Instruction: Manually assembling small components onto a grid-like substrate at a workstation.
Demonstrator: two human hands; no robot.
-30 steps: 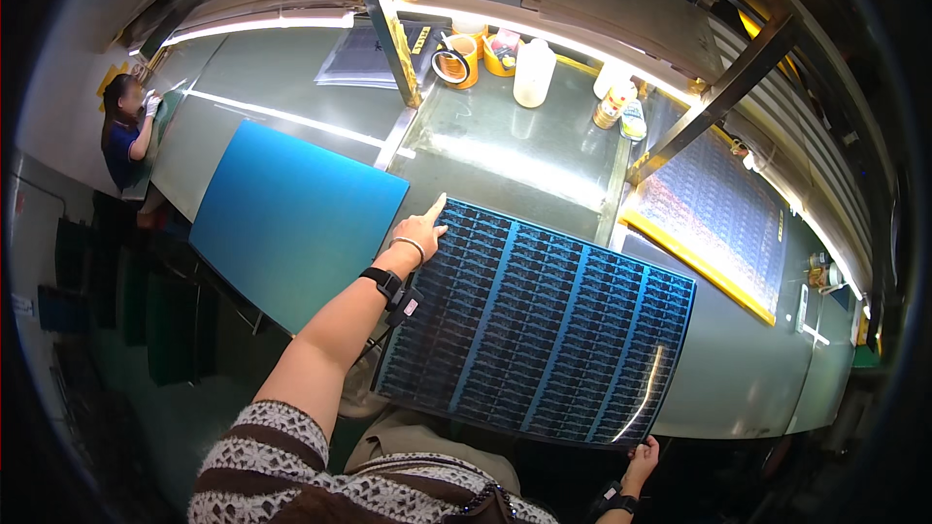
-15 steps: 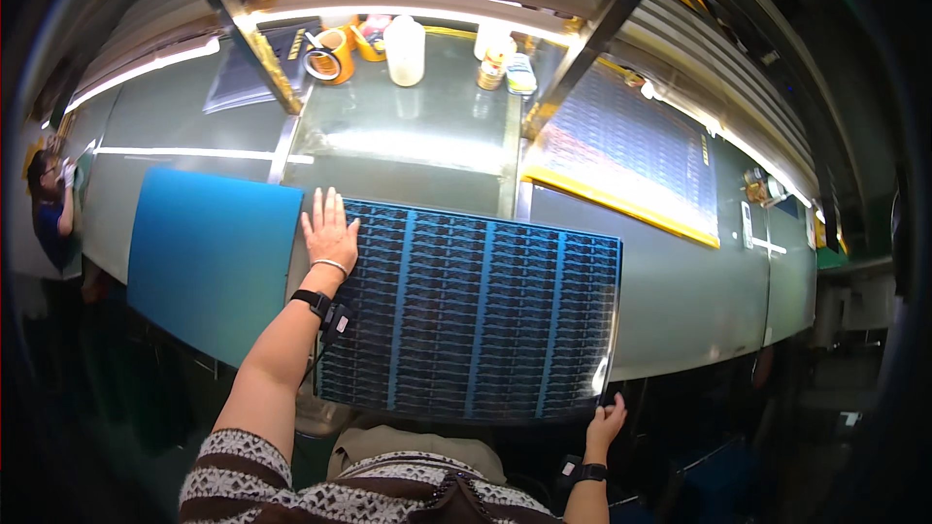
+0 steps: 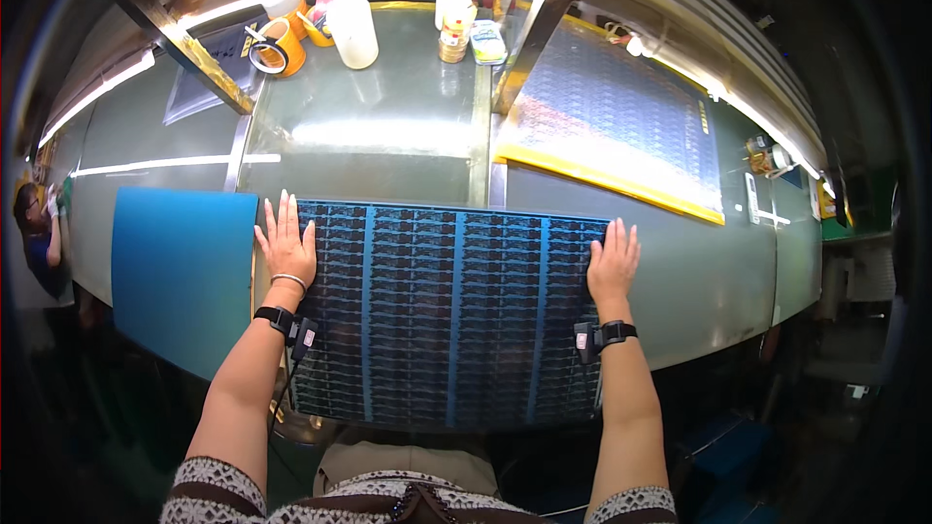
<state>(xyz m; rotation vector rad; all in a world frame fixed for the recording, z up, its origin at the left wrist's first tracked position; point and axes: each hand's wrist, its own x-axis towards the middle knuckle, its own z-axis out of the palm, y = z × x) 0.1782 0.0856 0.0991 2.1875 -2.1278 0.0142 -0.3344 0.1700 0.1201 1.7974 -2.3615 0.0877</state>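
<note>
A dark sheet with a repeating black pattern and blue stripes [image 3: 452, 320] lies in front of me on the bench, its near edge close to my body. My left hand [image 3: 287, 250] rests at its far left corner, fingers spread and pointing away from me. At the far right corner lies my right hand [image 3: 613, 262], palm down, fingers stretched out. Neither hand is wrapped round anything. To the left of my left hand is a plain blue sheet [image 3: 184, 277], with a narrow gap between it and the patterned one.
A roll of tape [image 3: 279, 50], a white bottle [image 3: 351, 31] and a small container [image 3: 452, 37] stand at the back. A yellow-edged patterned sheet [image 3: 621, 116] lies at the far right. Metal posts [image 3: 553, 24] rise from the bench. Another person [image 3: 39, 233] is at far left.
My right hand has moved from beside the near right corner up to the far right corner of the patterned sheet. My left hand stays at the far left corner. The view has shifted slightly.
</note>
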